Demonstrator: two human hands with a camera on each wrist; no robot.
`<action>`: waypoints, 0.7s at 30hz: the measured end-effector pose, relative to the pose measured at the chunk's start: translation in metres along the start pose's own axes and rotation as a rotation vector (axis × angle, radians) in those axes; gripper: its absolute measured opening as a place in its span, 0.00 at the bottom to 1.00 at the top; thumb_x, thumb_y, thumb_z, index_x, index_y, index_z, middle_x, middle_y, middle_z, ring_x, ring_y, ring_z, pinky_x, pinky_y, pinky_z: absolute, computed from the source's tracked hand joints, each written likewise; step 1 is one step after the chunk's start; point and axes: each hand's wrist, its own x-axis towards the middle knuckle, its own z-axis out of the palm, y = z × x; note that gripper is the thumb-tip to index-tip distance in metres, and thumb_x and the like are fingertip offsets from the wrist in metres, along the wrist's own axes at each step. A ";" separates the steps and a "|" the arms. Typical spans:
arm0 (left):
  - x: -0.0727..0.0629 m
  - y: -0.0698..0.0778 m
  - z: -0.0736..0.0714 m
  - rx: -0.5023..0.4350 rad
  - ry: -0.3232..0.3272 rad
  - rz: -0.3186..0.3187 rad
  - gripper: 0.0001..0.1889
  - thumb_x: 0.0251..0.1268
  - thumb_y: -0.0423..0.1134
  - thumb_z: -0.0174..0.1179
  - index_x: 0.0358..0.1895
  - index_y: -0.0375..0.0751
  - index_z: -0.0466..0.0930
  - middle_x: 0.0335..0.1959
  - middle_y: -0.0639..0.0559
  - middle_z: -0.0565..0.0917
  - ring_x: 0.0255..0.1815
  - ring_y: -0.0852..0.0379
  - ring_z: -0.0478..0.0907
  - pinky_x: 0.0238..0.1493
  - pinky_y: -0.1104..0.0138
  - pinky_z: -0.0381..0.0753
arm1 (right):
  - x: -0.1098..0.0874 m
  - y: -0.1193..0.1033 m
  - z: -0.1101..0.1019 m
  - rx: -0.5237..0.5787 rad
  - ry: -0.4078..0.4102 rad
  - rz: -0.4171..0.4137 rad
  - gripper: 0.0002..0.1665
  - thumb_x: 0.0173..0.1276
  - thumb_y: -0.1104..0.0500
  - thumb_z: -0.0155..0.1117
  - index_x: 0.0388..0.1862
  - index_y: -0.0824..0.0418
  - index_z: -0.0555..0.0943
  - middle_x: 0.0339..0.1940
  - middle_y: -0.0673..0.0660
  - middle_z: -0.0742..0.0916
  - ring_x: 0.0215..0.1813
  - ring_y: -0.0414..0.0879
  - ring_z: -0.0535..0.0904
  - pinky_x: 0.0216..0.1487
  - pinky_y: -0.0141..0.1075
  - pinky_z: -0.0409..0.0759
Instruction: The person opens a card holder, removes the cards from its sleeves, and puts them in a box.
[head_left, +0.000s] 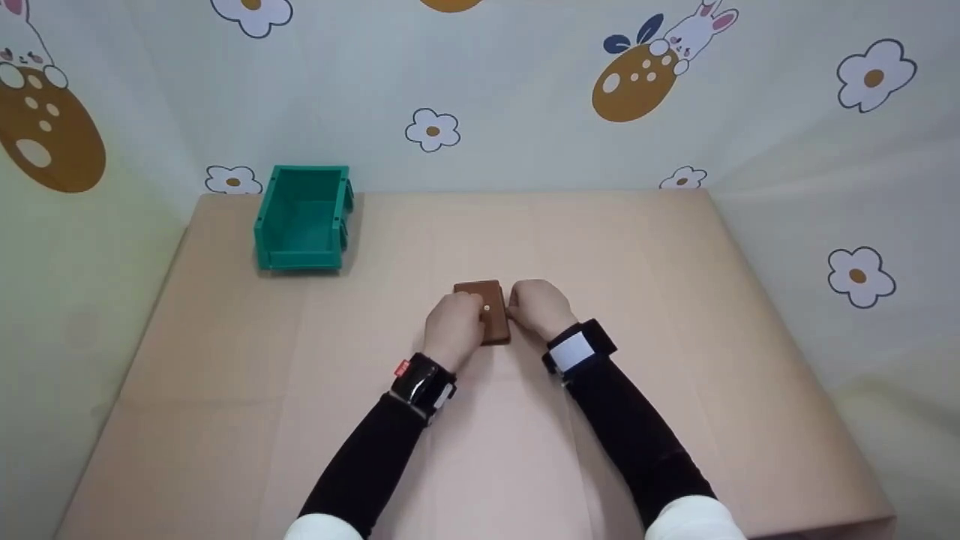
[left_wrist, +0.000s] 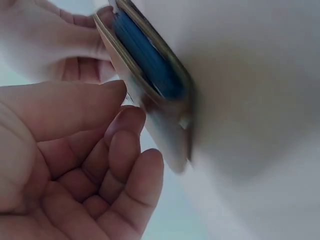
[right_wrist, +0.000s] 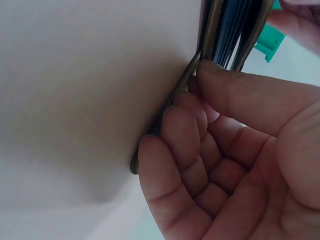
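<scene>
A brown card wallet (head_left: 493, 322) with a small pale snap lies on the table in front of me. In the left wrist view a stack of blue cards (left_wrist: 147, 57) shows between its covers. My left hand (head_left: 454, 324) reaches over the wallet's left side, fingers curled, with thumb and forefinger pinching at its face by the snap. My right hand (head_left: 541, 306) is at the wallet's right edge. The right wrist view shows its thumb and fingers pinching the edge of a cover (right_wrist: 186, 82). Exactly what lies between the left fingertips is partly hidden.
A green plastic bin (head_left: 302, 259) with an open front stands at the table's back left. The table (head_left: 637, 262) has a beige cover. Patterned curtains (head_left: 525, 90) hang behind it and along both sides.
</scene>
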 end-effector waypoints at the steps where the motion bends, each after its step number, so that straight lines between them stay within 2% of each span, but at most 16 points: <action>1: 0.001 0.003 0.001 -0.001 0.005 0.012 0.04 0.53 0.28 0.66 0.27 0.37 0.80 0.30 0.43 0.83 0.35 0.43 0.82 0.38 0.53 0.80 | 0.000 0.000 0.000 0.001 0.003 -0.005 0.08 0.60 0.59 0.68 0.24 0.60 0.81 0.26 0.54 0.85 0.32 0.51 0.80 0.36 0.44 0.79; 5: 0.002 0.013 0.008 0.037 0.001 0.057 0.07 0.49 0.33 0.72 0.28 0.38 0.81 0.30 0.44 0.81 0.36 0.43 0.80 0.37 0.54 0.80 | 0.000 0.001 0.001 0.006 0.016 -0.017 0.07 0.58 0.59 0.67 0.24 0.60 0.82 0.26 0.54 0.85 0.32 0.51 0.81 0.35 0.44 0.79; 12: 0.004 0.023 0.017 0.134 -0.023 0.096 0.11 0.48 0.35 0.72 0.34 0.35 0.83 0.32 0.44 0.82 0.37 0.44 0.79 0.38 0.54 0.80 | -0.002 0.001 0.000 0.001 0.034 -0.050 0.08 0.59 0.62 0.63 0.21 0.60 0.80 0.24 0.54 0.83 0.30 0.51 0.79 0.33 0.43 0.78; 17: 0.004 0.024 0.019 0.154 -0.002 0.108 0.09 0.50 0.34 0.71 0.34 0.35 0.84 0.32 0.44 0.82 0.36 0.44 0.79 0.37 0.55 0.80 | -0.002 0.002 0.001 -0.007 0.036 -0.055 0.08 0.58 0.62 0.64 0.21 0.60 0.80 0.24 0.55 0.83 0.31 0.52 0.79 0.34 0.44 0.78; 21: 0.002 0.024 0.019 0.149 0.041 0.134 0.06 0.51 0.32 0.69 0.33 0.35 0.84 0.31 0.44 0.82 0.35 0.44 0.79 0.36 0.55 0.80 | -0.001 0.002 0.001 -0.010 0.026 -0.048 0.08 0.59 0.62 0.63 0.22 0.60 0.80 0.25 0.54 0.83 0.31 0.51 0.79 0.34 0.43 0.78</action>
